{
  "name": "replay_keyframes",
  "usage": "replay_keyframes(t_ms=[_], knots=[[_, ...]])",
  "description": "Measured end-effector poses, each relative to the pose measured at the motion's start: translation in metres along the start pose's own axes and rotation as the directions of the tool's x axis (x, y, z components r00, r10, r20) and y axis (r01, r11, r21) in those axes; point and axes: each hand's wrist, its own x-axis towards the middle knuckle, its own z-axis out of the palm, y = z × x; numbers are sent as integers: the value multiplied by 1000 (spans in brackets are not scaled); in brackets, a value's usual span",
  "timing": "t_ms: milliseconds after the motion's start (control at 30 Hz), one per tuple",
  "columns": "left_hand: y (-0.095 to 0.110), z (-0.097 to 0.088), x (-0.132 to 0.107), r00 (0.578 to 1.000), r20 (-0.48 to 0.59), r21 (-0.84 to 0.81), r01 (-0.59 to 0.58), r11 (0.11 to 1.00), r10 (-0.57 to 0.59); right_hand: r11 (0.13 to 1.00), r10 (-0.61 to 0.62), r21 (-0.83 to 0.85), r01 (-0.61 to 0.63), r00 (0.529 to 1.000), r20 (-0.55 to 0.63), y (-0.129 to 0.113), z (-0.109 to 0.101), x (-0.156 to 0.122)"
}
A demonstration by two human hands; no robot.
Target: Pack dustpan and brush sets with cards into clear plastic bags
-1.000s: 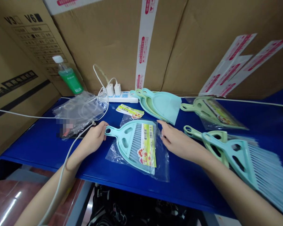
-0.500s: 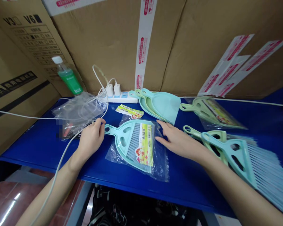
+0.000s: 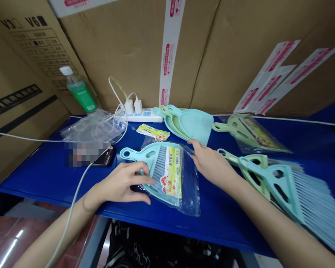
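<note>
A teal dustpan-and-brush set with a yellow label card lies half inside a clear plastic bag on the blue table. My left hand rests on the bag's near left corner, fingers spread flat over the plastic beside the brush. My right hand lies on the bag's far right edge, fingers extended and pressing the plastic. The set's handle sticks out of the bag toward the left.
Stacked teal and green dustpans sit behind, with a packed green set and loose brushes to the right. A power strip, label cards, empty bags, a phone, a green bottle and cardboard boxes surround.
My left hand let go of the set's handle and moved right and nearer, onto the bag's lower left corner. My right hand shifted slightly back along the bag's edge.
</note>
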Motion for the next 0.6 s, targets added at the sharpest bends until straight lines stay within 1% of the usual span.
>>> replay_keyframes(t_ms=[67, 100, 167, 200, 233, 300, 367, 433, 500, 600], knots=[[-1, 1, -1, 1000, 14, -11, 15, 1000, -14, 998, 37, -56, -35, 999, 37, -3, -5, -2], [-1, 2, -1, 999, 15, -17, 30, 999, -30, 995, 59, -87, -56, 998, 36, -4, -7, -3], [-2, 2, -2, 999, 10, -33, 51, 998, -51, 987, 88, -138, -86, 996, 3, -5, -12, -6], [-3, 1, -3, 998, 6, -38, 56, 998, -56, 985, 80, -151, -81, 997, -14, -5, -14, -7], [-4, 1, -3, 998, 1, -40, 60, 997, -60, 987, 50, -152, -53, 998, -23, -5, -15, -7], [-5, 0, -3, 998, -2, -38, 68, 997, -68, 992, -64, -113, 61, 998, -24, -4, -18, -9], [-6, -1, -3, 997, -4, -28, 72, 997, -72, 980, -199, -26, 198, 980, -18, -2, -20, -10], [-6, -1, -3, 998, -7, -19, 62, 998, -63, 952, -296, 74, 296, 955, -16, 0, -20, -10], [-6, -1, -2, 998, -7, -18, 58, 998, -58, 933, -336, 137, 333, 942, -1, 3, -19, -10], [-6, -1, -2, 998, -2, -34, 68, 997, -69, 927, -346, 160, 338, 938, 24, 9, -17, -9]])
